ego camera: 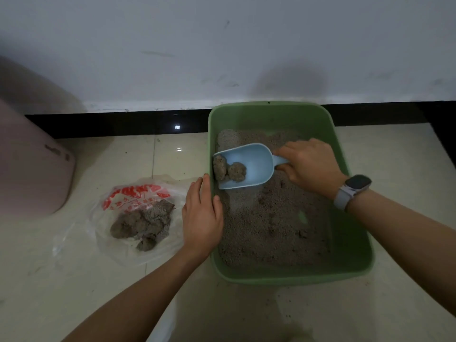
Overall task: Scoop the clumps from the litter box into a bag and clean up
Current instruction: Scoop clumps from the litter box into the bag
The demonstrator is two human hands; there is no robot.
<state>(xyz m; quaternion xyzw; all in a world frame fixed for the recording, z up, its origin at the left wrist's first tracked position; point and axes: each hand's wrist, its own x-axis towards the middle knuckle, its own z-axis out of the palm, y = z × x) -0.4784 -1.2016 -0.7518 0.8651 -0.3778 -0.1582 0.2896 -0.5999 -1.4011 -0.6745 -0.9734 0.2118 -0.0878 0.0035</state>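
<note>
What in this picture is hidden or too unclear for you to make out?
All in the head view:
- Red print on the plastic bag: crumpled and too blurred to read.
- Scoop handle: wrapped by the right hand.
- Pink object: cut off by the left edge, so unidentifiable.
- Litter box floor: mostly buried under litter.
- Watch face: dark.

Single head view, looking steeply down, close over floor (197, 304) by wall (222, 45).
</note>
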